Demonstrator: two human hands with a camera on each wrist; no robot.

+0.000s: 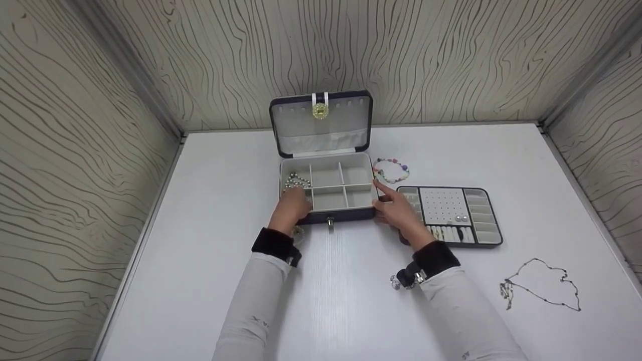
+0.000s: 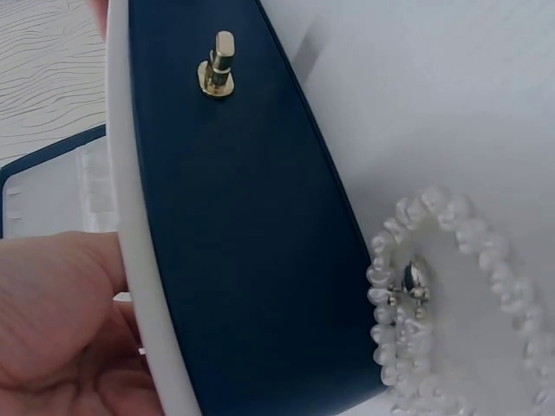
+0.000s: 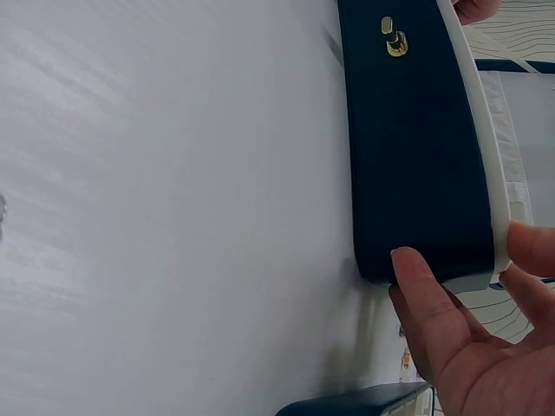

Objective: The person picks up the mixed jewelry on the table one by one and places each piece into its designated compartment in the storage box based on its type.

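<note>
Fingers (image 3: 421, 290) inside and alongside the box (image 1: 351, 214)

The left hand (image 1: 292, 204) reaches over the front rim into the front left compartment; its fingertips are hidden, so I cannot tell whether they pinch anything. Silver beads (image 1: 297, 179) lie right by it, mostly in the rear left compartment. The right hand (image 1: 398, 213) lays straight, spread fingers against the box's right side and front corner, touching rather than wrapped round, apparently to steady it. The box stands near the back of the table (image 1: 210, 240), lid (image 1: 323, 128) up.

To settle the beads well, gather them into one low bundle inside the walls, so that no loop hangs over a divider. A loose string like this probably slides easily; light pressure from above should serve better than a tug.

The right fingers need press only enough to stop the box turning: too hard a push could shift it leftward. The pearls (image 2: 473, 234) lie just beside the front left corner, close to the left wrist, so that arm is best lifted straight up before it is drawn back. The tray (image 1: 441, 203) is near the right hand and wants the same care: raise the wrist rather than drag it across.
</note>
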